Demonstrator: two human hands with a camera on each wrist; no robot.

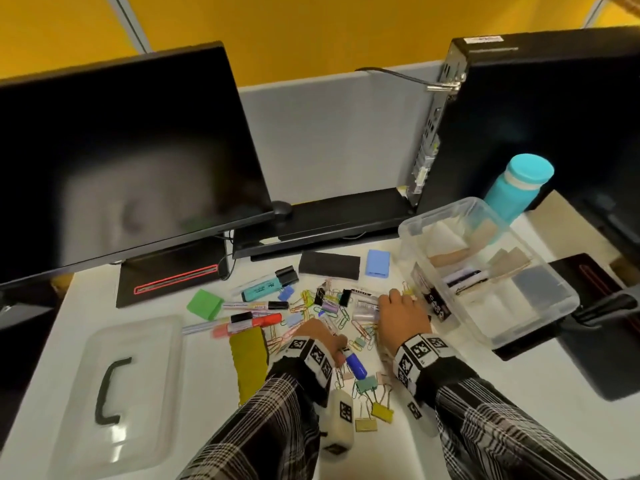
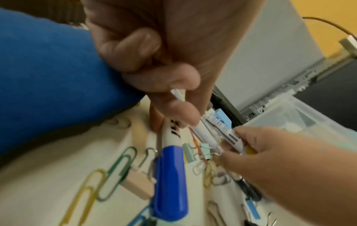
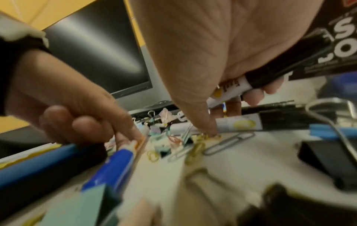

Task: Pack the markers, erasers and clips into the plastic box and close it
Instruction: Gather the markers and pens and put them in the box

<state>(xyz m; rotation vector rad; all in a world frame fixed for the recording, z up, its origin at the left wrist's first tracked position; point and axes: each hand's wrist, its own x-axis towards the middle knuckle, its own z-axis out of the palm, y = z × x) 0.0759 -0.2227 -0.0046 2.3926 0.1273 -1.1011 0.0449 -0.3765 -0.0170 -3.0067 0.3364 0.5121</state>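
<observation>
My left hand [image 1: 337, 351] grips a white marker with a blue cap [image 1: 356, 364] low over the desk; the left wrist view shows its fingers [image 2: 170, 79] curled round that marker [image 2: 170, 175] and a second white one [image 2: 203, 133]. Just right of it, my right hand [image 1: 391, 303] holds a black-capped marker [image 3: 270, 73] in its curled fingers, thumb tip down among the paper clips [image 1: 329, 313]. The clear plastic box [image 1: 554, 306] stands open at the right. More markers [image 1: 266, 322], a green eraser [image 1: 204, 303] and a blue eraser [image 1: 377, 263] lie on the desk.
The clear lid with a black handle [image 1: 107, 393] lies at the left front. Binder clips [image 1: 372, 388] sit between my wrists, beside a yellow pad [image 1: 247, 358]. A monitor [image 1: 121, 150], a computer tower [image 1: 536, 116] and a teal bottle [image 1: 516, 185] stand behind.
</observation>
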